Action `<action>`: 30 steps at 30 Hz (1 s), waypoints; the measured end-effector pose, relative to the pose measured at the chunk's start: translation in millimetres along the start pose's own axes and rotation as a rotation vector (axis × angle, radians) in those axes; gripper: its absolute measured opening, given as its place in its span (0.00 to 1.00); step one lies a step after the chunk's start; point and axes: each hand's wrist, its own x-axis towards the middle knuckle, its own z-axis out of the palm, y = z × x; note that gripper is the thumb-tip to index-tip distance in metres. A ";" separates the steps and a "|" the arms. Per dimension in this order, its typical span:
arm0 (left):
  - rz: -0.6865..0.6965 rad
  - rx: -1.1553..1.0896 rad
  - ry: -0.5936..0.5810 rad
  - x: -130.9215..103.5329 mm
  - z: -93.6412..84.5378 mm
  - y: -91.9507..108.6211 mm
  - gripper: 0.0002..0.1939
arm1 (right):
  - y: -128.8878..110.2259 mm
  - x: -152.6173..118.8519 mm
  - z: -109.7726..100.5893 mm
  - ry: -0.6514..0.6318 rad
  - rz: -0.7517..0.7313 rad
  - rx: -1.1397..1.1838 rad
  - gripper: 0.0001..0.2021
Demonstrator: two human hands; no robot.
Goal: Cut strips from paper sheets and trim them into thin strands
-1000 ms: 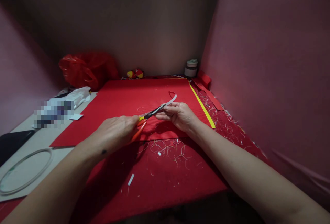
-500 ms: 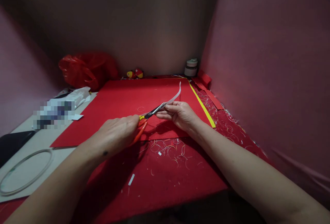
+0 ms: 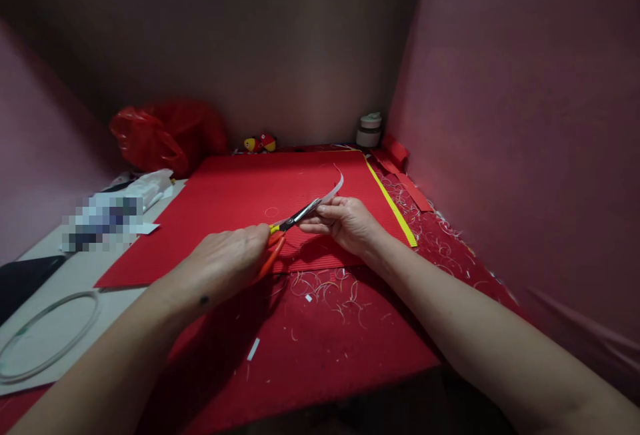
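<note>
Head view is showing both hands meeting near the middle of the frame, above a ridged red sheet [image 3: 240, 188] that is lying on the red worktop [image 3: 340, 368]. The left hand [image 3: 235, 251] is closing around the orange-and-yellow handles of a pair of scissors [image 3: 289, 224], whose blades are pointing toward the upper right; how far apart they are standing is not showing clearly. The right hand [image 3: 353, 225] is pinching a thin pale strip [image 3: 336, 189] between thumb and fingers right beside the blade tips. The strip is rising from that pinch, just right of centre, its free end curving upward and back to the left. Judging by that curve, it is behaving as something very light, thin and springy, probably creasing easily, so the surest hold is likely sitting close to the blades, where little length is swaying. The scissors are looking stiff and manageable one-handed, the handle loops serving as the grip. Compared with the frame half a second ago, the strip's tip is bending over to the left rather than standing up, and is sitting slightly lower; both hands are keeping nearly the same places and holds, while the curly trimmings [image 3: 327, 288] in the lower middle are lying unchanged.
</note>
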 end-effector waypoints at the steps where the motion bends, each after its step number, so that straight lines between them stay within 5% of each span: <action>1: 0.000 0.009 0.001 0.2 0.9 0.0 0.13 | -0.1 -0.3 0.5 -0.008 0.007 -0.006 0.02; 30: -0.018 0.022 -0.036 0.9 -6.2 12.1 0.15 | 3.4 -0.9 -0.4 -0.014 0.016 -0.023 0.02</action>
